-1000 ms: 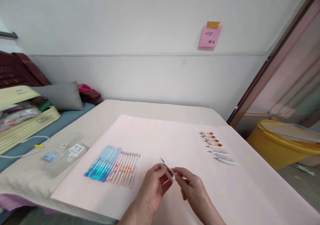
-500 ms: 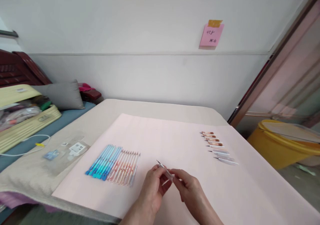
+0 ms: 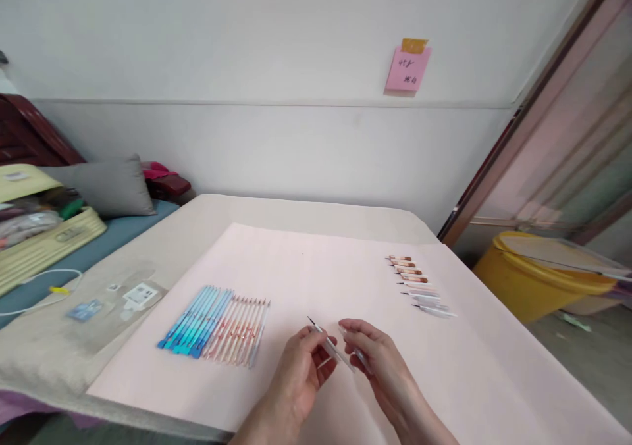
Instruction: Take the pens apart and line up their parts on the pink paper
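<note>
My left hand [image 3: 301, 372] pinches a thin clear pen refill [image 3: 328, 344] with a dark tip that points up and to the left. My right hand [image 3: 378, 363] is just to its right, fingers curled round a small clear piece that I cannot make out; the two hands are slightly apart. Both are over a large pale pink sheet [image 3: 320, 267]. A row of several blue and pink pen barrels [image 3: 214, 324] lies to the left of my hands. A column of several small pen parts [image 3: 417, 285] lies at the right.
The sheet covers a beige table [image 3: 237, 211]. At the left lie a clear packet with labels [image 3: 121, 297], a white cable [image 3: 34, 287] and an open yellow case [image 3: 39, 244]. A yellow bin [image 3: 538, 284] stands on the floor at the right. A pink note [image 3: 407, 68] is on the wall.
My hands have drawn a little apart; the right hand has slid off the refill, which stays in the left hand. The view has shifted slightly to the right.
</note>
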`<action>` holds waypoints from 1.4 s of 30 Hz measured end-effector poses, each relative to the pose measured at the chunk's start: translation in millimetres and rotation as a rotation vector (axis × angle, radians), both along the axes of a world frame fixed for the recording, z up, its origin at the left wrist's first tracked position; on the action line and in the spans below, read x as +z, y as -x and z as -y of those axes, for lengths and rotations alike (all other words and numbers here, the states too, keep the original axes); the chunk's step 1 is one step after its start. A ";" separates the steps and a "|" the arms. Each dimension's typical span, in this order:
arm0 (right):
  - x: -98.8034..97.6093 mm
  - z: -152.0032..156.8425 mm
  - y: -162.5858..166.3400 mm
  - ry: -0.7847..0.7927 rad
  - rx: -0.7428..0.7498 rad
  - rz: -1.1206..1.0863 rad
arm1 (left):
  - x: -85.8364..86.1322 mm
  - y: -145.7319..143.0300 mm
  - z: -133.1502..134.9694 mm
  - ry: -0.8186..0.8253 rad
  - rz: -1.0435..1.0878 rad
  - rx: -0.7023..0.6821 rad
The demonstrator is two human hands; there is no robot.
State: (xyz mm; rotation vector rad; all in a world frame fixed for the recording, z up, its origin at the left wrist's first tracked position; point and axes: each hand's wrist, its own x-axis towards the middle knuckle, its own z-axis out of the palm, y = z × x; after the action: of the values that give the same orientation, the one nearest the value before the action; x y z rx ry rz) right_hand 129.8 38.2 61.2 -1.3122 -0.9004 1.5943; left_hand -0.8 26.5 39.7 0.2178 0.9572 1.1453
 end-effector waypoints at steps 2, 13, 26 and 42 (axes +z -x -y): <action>-5.5 0.6 2.5 -0.008 -0.008 0.011 | -0.7 -7.8 4.3 -0.011 0.008 -0.048; -22.6 -2.7 12.4 -0.140 -0.031 0.169 | -1.3 -18.1 11.9 -0.009 -0.070 -0.084; -24.0 1.6 10.4 -0.081 -0.034 0.102 | -0.3 -15.3 11.5 -0.066 -0.110 -0.096; -15.3 9.4 16.7 0.005 -0.056 -0.173 | -2.5 -1.7 -1.6 -0.098 -0.101 0.187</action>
State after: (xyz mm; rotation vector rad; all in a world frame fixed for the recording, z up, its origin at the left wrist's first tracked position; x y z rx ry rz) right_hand 113.2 28.8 45.9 -1.1727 -0.7480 1.6395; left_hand 0.9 28.1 37.1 0.2723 1.0277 1.3650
